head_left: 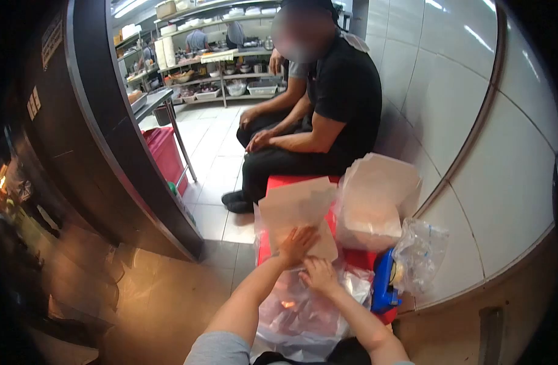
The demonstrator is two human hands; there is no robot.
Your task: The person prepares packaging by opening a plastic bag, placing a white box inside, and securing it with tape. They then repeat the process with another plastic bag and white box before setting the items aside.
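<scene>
My left hand (297, 244) lies with fingers spread on a stack of pale, flat card pieces (297, 204), which look like unfolded takeaway boxes. Just nearer to me, my right hand (319, 275) has its fingers curled at the stack's near edge, on the clear plastic bag (297, 307). The bag spreads crumpled below both hands towards my body. To the right, a second bagged stack of pale card (376, 194) stands close by. Everything rests on a red surface (358, 258), largely covered.
A blue tape dispenser (383, 283) and a crumpled clear bag (422, 252) sit at the right, near the tiled wall (467, 201). A seated person in black (352, 85) is just beyond the stacks, another person partly behind. A dark doorway frame (124, 140) stands left, kitchen shelves (230, 76) farther back.
</scene>
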